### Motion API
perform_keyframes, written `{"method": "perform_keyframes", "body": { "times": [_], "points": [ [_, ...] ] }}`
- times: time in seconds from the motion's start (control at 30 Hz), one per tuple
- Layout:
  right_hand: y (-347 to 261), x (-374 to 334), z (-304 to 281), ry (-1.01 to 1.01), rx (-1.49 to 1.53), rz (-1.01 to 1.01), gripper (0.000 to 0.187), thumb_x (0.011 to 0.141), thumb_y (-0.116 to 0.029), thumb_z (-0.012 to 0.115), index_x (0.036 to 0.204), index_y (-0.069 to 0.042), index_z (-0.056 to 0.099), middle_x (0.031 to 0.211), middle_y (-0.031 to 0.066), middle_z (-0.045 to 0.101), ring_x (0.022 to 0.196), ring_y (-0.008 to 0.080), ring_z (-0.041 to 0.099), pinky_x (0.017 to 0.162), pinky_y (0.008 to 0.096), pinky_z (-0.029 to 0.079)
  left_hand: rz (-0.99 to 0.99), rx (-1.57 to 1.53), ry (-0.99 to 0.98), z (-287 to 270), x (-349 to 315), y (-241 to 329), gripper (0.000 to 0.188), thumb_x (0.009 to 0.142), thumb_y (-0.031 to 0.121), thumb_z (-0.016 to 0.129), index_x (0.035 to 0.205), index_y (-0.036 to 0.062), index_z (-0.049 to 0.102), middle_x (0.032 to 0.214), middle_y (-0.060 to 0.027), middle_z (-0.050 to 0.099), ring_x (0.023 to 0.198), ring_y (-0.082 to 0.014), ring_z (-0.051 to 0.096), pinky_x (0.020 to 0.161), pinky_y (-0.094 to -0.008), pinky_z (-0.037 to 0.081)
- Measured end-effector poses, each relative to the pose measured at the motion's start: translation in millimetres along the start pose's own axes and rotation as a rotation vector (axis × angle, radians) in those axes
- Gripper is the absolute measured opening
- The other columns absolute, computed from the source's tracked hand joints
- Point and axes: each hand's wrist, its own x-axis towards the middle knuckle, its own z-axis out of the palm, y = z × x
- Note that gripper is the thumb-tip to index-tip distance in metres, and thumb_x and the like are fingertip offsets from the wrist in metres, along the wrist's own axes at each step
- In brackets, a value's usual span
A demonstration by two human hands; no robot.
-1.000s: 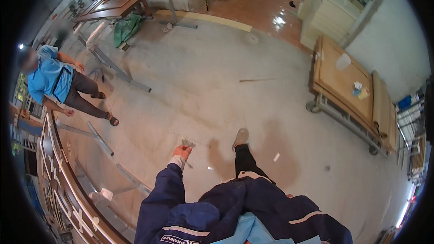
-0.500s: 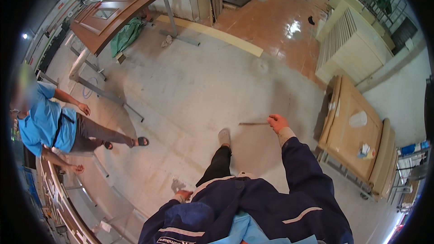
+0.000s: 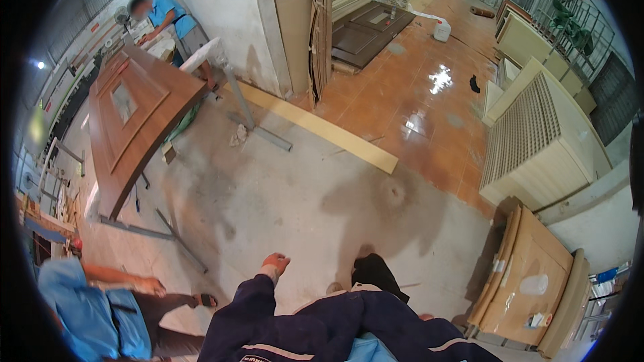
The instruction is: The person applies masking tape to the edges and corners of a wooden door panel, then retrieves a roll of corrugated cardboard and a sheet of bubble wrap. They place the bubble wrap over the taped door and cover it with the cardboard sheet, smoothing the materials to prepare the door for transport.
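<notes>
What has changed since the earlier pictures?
Since half a second ago, the left hand has swung forward and the right hand has swung back. The view has moved ahead: the wooden door looks closer, and the nearer co-worker in blue appears lower in the picture. No taking hold or letting go shows. The flat yellow strip stays where it lay.

Gry metal stand foot [image 3: 182, 241], straight, lying diag., L side; brn cardboard-covered stack [image 3: 520, 265], R side, well apart.
</notes>
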Motion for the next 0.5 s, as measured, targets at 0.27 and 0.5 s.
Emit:
{"method": "perform_keyframes", "body": {
  "times": [0.27,0.5],
  "points": [
    [47.2,135.6,-303.6,0.024,0.17,0.082,0.05,0.102,-0.049,0.042,0.129,-0.017,0.069,0.128,0.0157,0.069,0.124,0.0357,0.062,0.106,0.0476,0.046,0.091,0.035,-0.165,-63.0,203.4,243.1,0.055,0.089,0.049,0.067,0.121,0.0062,0.072,0.121,-0.0196,0.072,0.117,-0.0351,0.066,0.103,-0.0423,0.05],
    [57.2,234.7,-792.8,0.891,0.975,0.077,0.035,0.09,-0.038,0.069,0.092,-0.004,0.076,0.068,0.005,0.068,0.057,0.0162,0.063,0.055,0.0335,0.052,-0.135,-0.068,-0.134,-129.7,333.9,305.1,0.062,0.089,0.057,0.063,0.119,0.0039,0.074,0.121,-0.0211,0.071,0.115,-0.0335,0.067,0.102,-0.0414,0.05]
  ]
}}
